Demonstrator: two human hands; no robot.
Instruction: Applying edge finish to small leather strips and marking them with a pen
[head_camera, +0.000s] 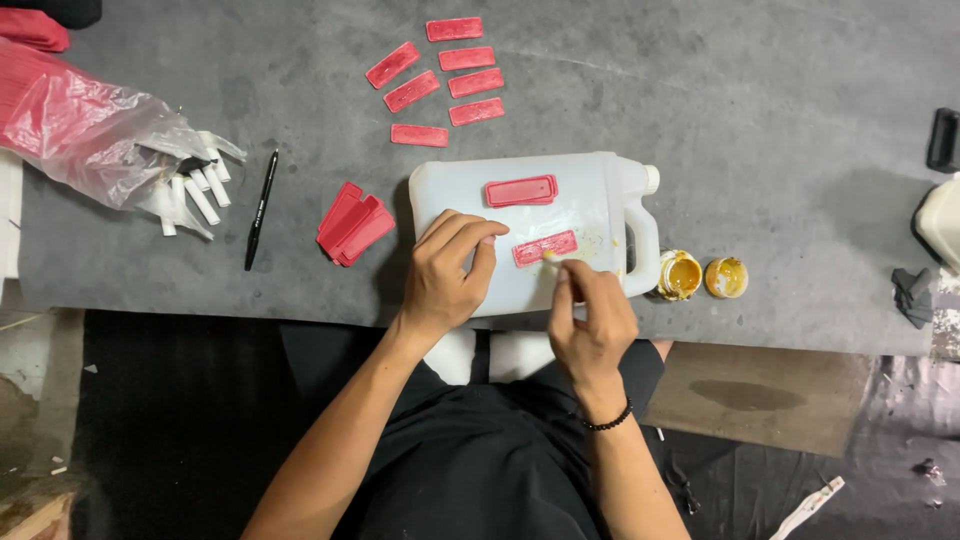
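A white plastic jug (590, 195) lies on its side on the grey table (700, 110). Two red rectangular pieces rest on it: one (521, 190) near its top, one (545, 247) lower down. My left hand (447, 272) rests on the jug with its fingers bent, the fingertips touching the left end of the lower red piece. My right hand (590, 320) pinches a thin pale stick (553, 259) whose tip touches that piece's lower edge.
Several red pieces (440, 75) lie spread at the back, and a stack (353, 223) sits left of the jug. An open jar of yellow paste (680, 275) and its lid (726, 277) stand to the right. A black pen (261, 208) and a plastic bag with white tubes (110, 135) lie at left.
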